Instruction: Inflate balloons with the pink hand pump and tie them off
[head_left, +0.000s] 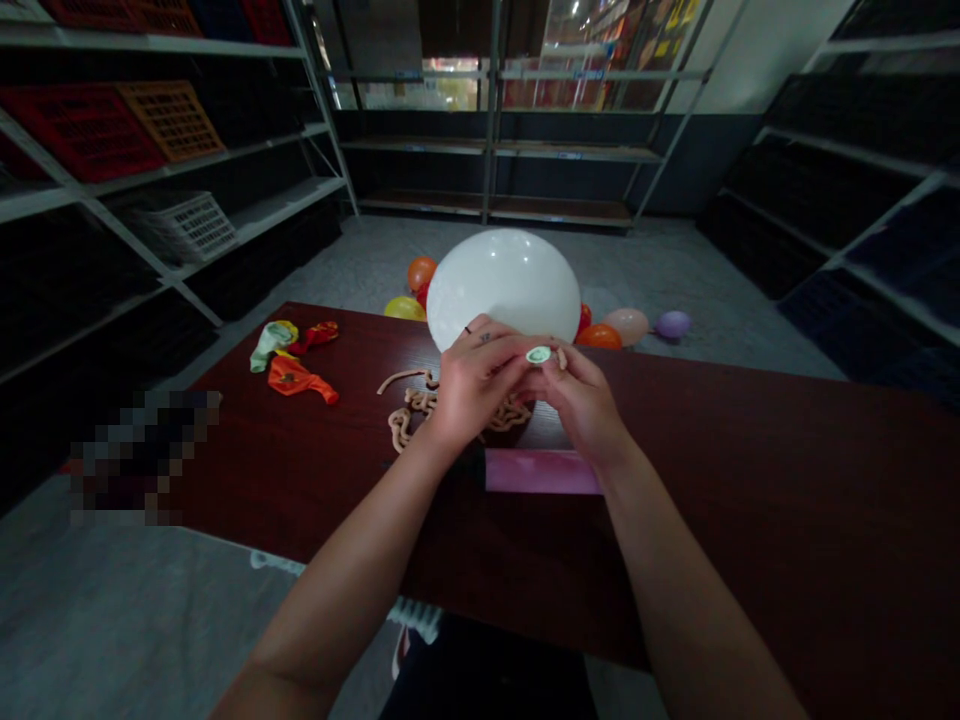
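Observation:
A large inflated white balloon sits above the far side of the dark red table. My left hand and my right hand meet at its neck, both pinched on the rolled mouth ring. Under my hands lies a tangle of tan rubber bands. A pink cylinder, perhaps a pump, lies on the table just below my right wrist.
Uninflated balloons, pale green, red and orange, lie on the table's left. Inflated orange, yellow, pink and purple balloons rest on the grey floor beyond. Metal shelves with crates line both sides and the back.

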